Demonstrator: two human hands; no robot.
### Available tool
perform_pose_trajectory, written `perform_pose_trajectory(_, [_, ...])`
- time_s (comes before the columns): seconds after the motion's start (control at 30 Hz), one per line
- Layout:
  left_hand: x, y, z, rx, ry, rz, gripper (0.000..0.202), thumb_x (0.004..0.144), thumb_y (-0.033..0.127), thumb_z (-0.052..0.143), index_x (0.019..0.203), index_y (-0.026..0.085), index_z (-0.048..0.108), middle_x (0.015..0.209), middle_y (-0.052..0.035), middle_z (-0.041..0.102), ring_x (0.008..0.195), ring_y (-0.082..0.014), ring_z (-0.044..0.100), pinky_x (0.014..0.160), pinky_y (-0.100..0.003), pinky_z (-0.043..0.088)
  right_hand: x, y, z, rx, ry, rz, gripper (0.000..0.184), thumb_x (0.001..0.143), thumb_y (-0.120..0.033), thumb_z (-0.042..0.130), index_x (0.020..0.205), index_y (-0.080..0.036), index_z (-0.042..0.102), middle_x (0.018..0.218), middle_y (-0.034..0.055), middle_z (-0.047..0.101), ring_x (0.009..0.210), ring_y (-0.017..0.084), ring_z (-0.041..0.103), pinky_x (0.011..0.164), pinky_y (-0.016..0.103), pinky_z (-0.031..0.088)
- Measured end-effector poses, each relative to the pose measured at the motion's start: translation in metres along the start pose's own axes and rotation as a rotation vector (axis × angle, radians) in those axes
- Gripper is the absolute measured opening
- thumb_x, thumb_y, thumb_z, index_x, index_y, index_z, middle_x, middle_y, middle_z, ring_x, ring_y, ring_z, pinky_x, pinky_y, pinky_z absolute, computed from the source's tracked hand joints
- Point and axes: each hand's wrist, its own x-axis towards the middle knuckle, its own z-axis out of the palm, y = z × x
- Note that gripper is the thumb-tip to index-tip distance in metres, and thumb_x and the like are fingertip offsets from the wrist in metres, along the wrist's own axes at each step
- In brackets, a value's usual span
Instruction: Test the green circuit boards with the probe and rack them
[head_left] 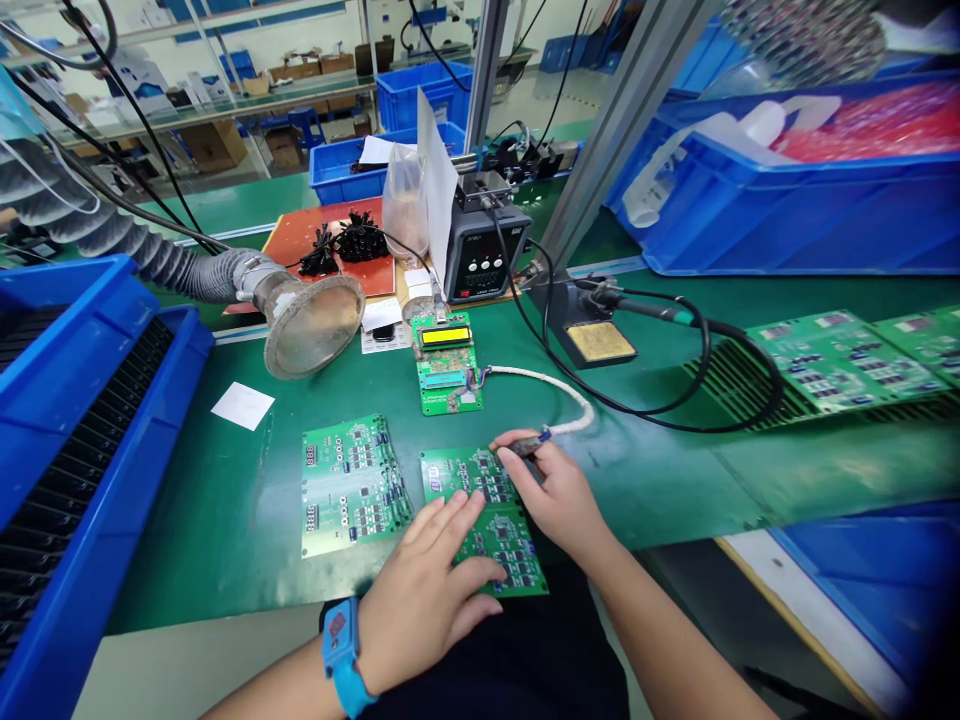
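Green-topped workbench [645,480] on a workshop floor: a circuit panel [499,525] lies at the bench's front edge, on the near side of a yellow-screened display board [448,364]. A worker's left hand [420,590], a blue band [343,640] at the wrist, reaches across the panel palm down, fingers extended and slightly parted, fingertips resting on the panel and gripping nothing. The right hand [559,495] comes in from the other side, thumb and forefinger pinched on a dark handpiece [529,446] over the panel's far right corner, the other fingers curled beneath. A white-sleeved cable [525,372] loops from the handpiece to the right side of the display board.

More panels [349,485] lie overlapped to the near left of the display board. Left of it gapes a fume hose's funnel [315,330]; behind and to the right stand a soldering station [491,250] and, farther right, an iron [652,308] in its holder.

The left hand covers part of the panel's near left side. The handpiece's tip is too small to make out, and whether it touches the panel cannot be told. Both forearms are cut off at the bottom, as is a blue crate [787,220] at far right.
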Motion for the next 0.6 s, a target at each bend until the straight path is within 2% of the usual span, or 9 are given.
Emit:
perform_pose_trajectory(0.2, [0.000,0.002,-0.003,-0.003,-0.001,-0.004,0.020,0.097,0.035,0.048,0.112,0.025,0.056,0.155,-0.0110,0.023,0.143,-0.0259,0.019,0.113,-0.052,0.025,-0.013,-0.003,-0.014,0.073,0.003,0.028,0.016,0.090,-0.031,0.052,0.098,-0.020,0.061,0.095,0.0061,0.069,0.089,0.020,0.065,0.082,0.033,0.051])
perform_pose_trajectory(0.33, [0.001,0.002,-0.003,-0.004,-0.007,-0.003,0.018,0.096,0.035,0.050,0.111,0.025,0.056,0.155,-0.0105,0.022,0.143,-0.0260,0.019,0.113,-0.052,0.025,-0.036,-0.009,-0.025,0.054,-0.083,0.040,0.013,0.091,-0.028,0.052,0.096,-0.022,0.061,0.090,0.0035,0.068,0.084,0.018,0.066,0.078,0.029,0.052])
perform_pose_trajectory(0.43, [0.001,0.002,-0.002,0.003,-0.006,-0.003,0.018,0.096,0.033,0.051,0.111,0.024,0.056,0.155,-0.0106,0.021,0.143,-0.0262,0.019,0.113,-0.053,0.025,-0.048,-0.013,-0.026,0.005,-0.117,0.011,0.011,0.091,-0.025,0.051,0.095,-0.022,0.061,0.090,0.0028,0.068,0.085,0.016,0.065,0.079,0.027,0.052])
perform_pose_trajectory(0.6, [0.000,0.002,-0.002,0.010,-0.006,0.001,0.018,0.095,0.033,0.053,0.111,0.024,0.057,0.156,-0.0104,0.021,0.143,-0.0265,0.019,0.113,-0.053,0.025,-0.053,-0.016,-0.024,-0.047,-0.097,-0.044,0.010,0.090,-0.022,0.050,0.094,-0.021,0.060,0.088,0.0024,0.067,0.083,0.015,0.065,0.077,0.025,0.052])
